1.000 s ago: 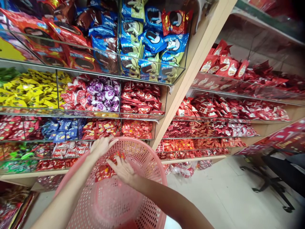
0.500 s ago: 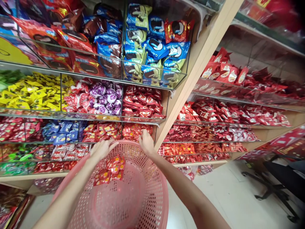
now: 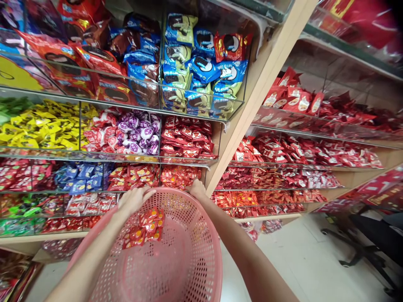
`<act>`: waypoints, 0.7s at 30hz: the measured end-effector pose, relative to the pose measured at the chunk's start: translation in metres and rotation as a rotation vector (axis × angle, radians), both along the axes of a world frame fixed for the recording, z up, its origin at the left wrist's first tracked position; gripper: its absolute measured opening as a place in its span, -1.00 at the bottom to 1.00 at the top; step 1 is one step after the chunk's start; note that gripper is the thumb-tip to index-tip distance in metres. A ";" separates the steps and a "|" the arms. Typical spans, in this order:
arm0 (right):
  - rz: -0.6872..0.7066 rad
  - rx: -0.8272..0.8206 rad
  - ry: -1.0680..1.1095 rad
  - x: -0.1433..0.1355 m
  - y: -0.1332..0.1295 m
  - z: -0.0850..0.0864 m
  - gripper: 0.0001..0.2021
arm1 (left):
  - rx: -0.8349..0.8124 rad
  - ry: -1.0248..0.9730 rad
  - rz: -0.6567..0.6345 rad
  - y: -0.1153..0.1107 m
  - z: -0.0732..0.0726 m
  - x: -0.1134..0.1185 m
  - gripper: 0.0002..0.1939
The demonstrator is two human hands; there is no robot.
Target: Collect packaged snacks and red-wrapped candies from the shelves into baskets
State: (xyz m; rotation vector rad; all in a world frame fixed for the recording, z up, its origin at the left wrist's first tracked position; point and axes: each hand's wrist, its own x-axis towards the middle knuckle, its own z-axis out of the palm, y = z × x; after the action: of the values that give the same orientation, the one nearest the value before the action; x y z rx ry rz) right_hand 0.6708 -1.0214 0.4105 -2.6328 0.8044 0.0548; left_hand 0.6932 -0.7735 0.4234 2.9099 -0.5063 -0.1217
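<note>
Left hand (image 3: 134, 199) clasps pink basket (image 3: 166, 260) at eleven o'clock, right hand (image 3: 197, 189) hold unclear; lopsided tug could slide red sachets (image 3: 152, 223).

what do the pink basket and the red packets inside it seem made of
Basket: probably moulded plastic, semi-gloss, going by its even pink and regular holes. Packets: thin glossy film, plastic or foil unclear, judging by bright glints.

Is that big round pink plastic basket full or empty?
Neither: the round pink perforated plastic basket holds a small cluster of shiny red packets with yellow-orange spots, while most of its bottom shows bare.
</note>
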 end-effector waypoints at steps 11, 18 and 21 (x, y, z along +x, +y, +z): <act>-0.089 0.072 -0.066 -0.005 -0.007 0.010 -0.62 | 0.003 -0.019 -0.014 0.000 -0.001 0.000 -0.41; -0.027 0.035 -0.044 -0.009 -0.007 0.006 -0.74 | 0.014 -0.015 -0.024 0.000 0.001 -0.001 -0.42; -0.004 0.017 -0.024 -0.011 -0.005 0.006 -0.68 | 0.013 -0.013 -0.019 0.000 0.002 -0.002 -0.42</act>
State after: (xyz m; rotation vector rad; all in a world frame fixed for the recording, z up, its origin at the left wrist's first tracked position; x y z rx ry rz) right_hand 0.6600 -1.0264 0.4168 -2.6112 0.7981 0.0289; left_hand 0.6910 -0.7738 0.4253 2.9210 -0.5376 -0.1099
